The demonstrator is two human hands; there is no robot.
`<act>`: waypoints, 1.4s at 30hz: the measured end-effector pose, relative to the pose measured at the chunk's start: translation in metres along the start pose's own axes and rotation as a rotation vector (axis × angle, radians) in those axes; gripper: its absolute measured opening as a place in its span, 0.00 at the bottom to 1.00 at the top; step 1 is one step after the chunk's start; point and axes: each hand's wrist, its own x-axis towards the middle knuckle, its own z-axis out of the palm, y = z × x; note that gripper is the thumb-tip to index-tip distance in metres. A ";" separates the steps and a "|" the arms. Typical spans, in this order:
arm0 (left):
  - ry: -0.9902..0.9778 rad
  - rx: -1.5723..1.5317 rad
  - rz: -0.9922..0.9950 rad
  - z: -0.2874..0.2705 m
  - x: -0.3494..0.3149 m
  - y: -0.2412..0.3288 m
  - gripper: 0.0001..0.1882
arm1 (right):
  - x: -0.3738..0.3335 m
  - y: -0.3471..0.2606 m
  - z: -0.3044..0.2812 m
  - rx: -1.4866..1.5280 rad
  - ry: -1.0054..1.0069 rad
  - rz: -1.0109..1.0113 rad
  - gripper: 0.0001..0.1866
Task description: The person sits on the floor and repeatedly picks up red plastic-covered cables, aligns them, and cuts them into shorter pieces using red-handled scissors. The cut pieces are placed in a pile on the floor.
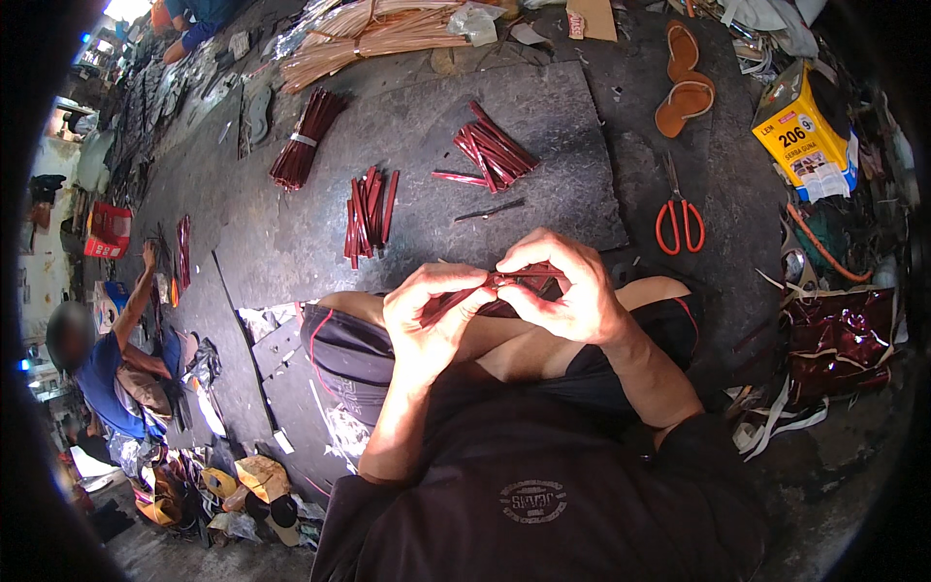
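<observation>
My left hand [427, 315] and my right hand [570, 291] meet above my crossed legs. Both pinch a glossy dark red strip [502, 278], whose ends are partly covered by my fingers. Just beyond my left hand lies a small group of similar red strips [367, 218]. Farther off, a larger loose pile of red strips [495, 150] is fanned out. A bundle of red strips [303, 142], tied with a pale band, rests to its left. Between my hands and the loose pile is a thin blackish strip [490, 210].
Red-handled scissors [679, 221] lie at right, below brown sandals [684, 102]. A yellow can [803, 136] stands farther right, above shiny dark red material [839, 339]. Pale strips [359, 44] lie at the back. Another person in blue [121, 383] sits at left.
</observation>
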 end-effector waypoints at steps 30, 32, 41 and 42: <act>-0.013 -0.153 -0.130 0.003 -0.008 0.003 0.09 | 0.004 -0.012 -0.012 -0.012 -0.056 0.024 0.17; 0.020 -0.156 -0.144 0.007 -0.008 0.004 0.10 | 0.006 -0.015 -0.010 -0.094 -0.054 0.014 0.18; 0.055 0.151 0.015 0.015 -0.007 0.008 0.09 | 0.000 -0.020 0.001 -0.088 0.039 0.082 0.15; 0.044 0.181 0.040 0.015 -0.007 0.009 0.09 | 0.000 -0.019 0.001 -0.084 0.036 0.097 0.14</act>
